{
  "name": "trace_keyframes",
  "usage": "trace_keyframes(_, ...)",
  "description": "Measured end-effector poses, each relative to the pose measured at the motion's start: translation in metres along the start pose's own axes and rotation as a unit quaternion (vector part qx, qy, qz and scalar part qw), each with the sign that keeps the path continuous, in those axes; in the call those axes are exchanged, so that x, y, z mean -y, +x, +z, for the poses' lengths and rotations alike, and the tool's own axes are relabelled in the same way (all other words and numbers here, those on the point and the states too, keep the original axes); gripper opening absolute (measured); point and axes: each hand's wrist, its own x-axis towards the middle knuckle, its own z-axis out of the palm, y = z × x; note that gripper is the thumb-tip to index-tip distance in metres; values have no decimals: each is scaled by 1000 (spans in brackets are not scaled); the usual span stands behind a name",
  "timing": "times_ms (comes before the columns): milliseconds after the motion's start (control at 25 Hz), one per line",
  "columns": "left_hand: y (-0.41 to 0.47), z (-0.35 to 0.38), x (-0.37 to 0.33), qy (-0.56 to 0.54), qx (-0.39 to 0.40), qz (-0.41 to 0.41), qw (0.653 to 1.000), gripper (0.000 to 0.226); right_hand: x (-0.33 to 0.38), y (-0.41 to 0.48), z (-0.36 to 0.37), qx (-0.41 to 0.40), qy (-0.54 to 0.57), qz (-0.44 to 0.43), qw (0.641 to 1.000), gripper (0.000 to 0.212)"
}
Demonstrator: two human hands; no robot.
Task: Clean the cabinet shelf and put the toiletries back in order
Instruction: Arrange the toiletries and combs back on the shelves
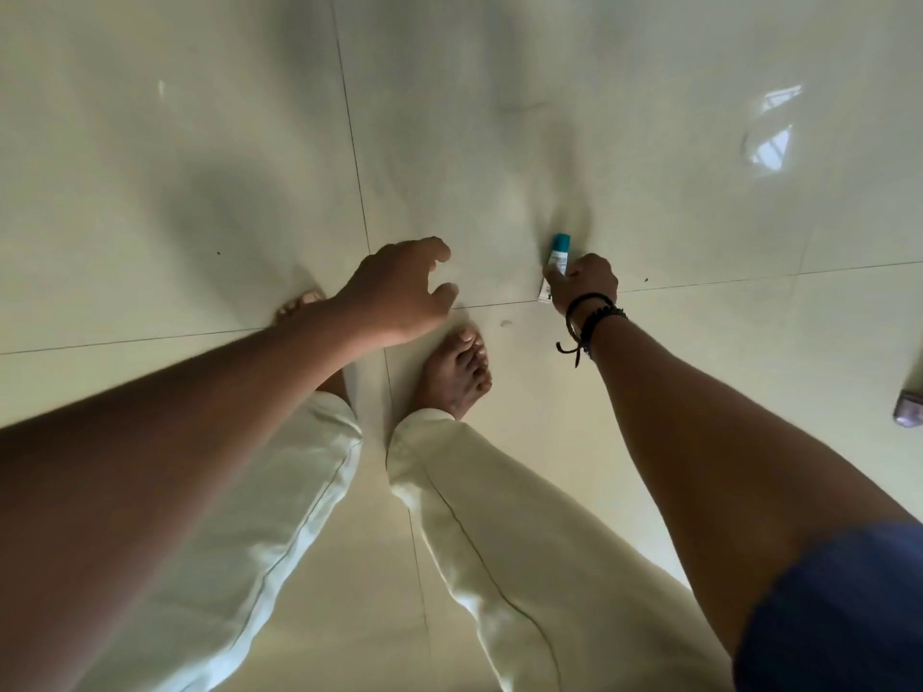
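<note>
I look straight down at a glossy pale tiled floor [499,117]. My right hand [584,282], with dark bracelets at the wrist, grips a small white tube with a teal cap [557,257] low near the floor; the tube's lower end is partly hidden by my fingers. My left hand [399,287] reaches down beside it, fingers loosely curled and holding nothing. No cabinet or shelf shows in this view.
My bare feet [457,372] stand on the tiles below my hands, under pale trouser legs [499,516]. A small greyish object [909,409] lies at the right edge of the floor. Tile joints cross near my hands.
</note>
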Motion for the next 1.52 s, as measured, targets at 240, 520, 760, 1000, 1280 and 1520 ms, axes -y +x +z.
trace_keyframes(240,-65,-49,-18,24,8,-13,1000,45,39,-85,-43,86,34,-100,991,23)
trace_keyframes(520,-206,-175,-64,8,-94,-11,995,44,133,-275,-150,114,110,-183,970,22)
trace_keyframes(760,-317,-285,-117,-117,-219,-5,969,39,214,-418,-255,98,242,-216,941,20)
trace_keyframes(1000,-394,-356,-157,-220,-281,26,934,36,253,-494,-349,81,317,-235,915,25)
trace_keyframes(1280,-395,-411,-209,-218,-293,77,928,35,302,-488,-425,51,318,-234,917,22)
trace_keyframes(1520,-352,-463,-234,-236,-282,74,927,45,389,-447,-465,36,277,-262,924,16)
